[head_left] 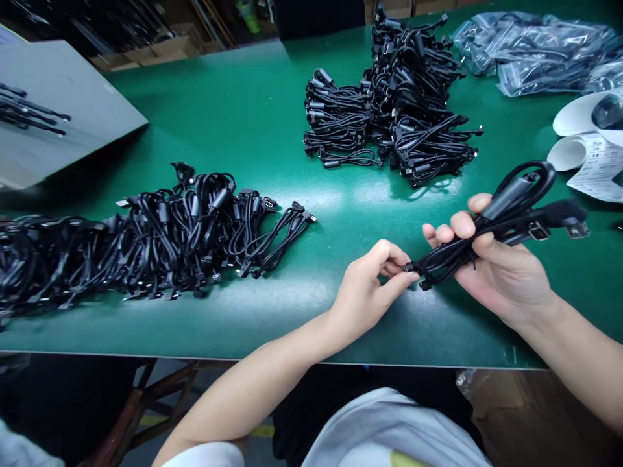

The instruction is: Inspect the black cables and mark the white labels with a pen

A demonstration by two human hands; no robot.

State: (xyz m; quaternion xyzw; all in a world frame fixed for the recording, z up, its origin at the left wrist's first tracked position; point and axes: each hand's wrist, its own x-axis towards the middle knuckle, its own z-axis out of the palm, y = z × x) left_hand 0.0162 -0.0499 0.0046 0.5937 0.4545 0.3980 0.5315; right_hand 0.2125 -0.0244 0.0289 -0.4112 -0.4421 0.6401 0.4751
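Green desk [272,155] bearing two heaps of black cables [160,240], their strands too tangled to trace, the left heap cut off by the frame. The right hand [501,272] is closed around a looped cable [516,220], its plugs projecting beyond the fingers; the left hand [370,285] pinches the cable's free end between its fingertips. Beyond lie plastic bags [530,55] and a printed sheet [598,165], its text too small to read.
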